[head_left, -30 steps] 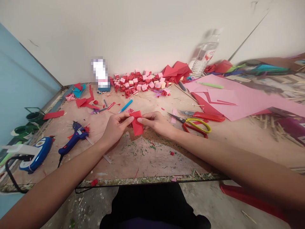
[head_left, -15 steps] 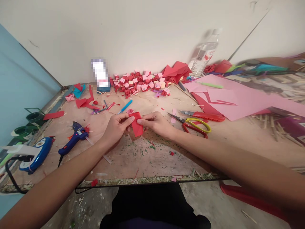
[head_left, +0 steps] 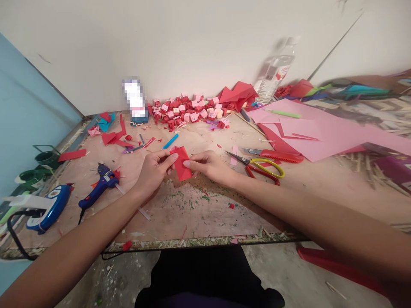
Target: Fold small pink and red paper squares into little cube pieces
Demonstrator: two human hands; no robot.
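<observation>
A small folded piece of red paper (head_left: 181, 164) is held just above the wooden tabletop (head_left: 199, 214), near the middle. My left hand (head_left: 153, 171) pinches its left edge between thumb and fingers. My right hand (head_left: 208, 166) pinches its right edge, thumb on top. Both hands are closed on the paper. Scissors with yellow and red handles (head_left: 261, 167) lie just right of my right hand.
A blue glue gun (head_left: 96, 188) lies to the left, another blue tool (head_left: 48, 209) at the left edge. A heap of small red and pink paper cubes (head_left: 189, 112) sits against the wall. Pink sheets (head_left: 314, 128), a red cutter (head_left: 276, 156) and a plastic bottle (head_left: 274, 72) are at right.
The red paper has turned slightly and risen a little between my fingers, looking narrower and more folded. Both hands stay in nearly the same place.
</observation>
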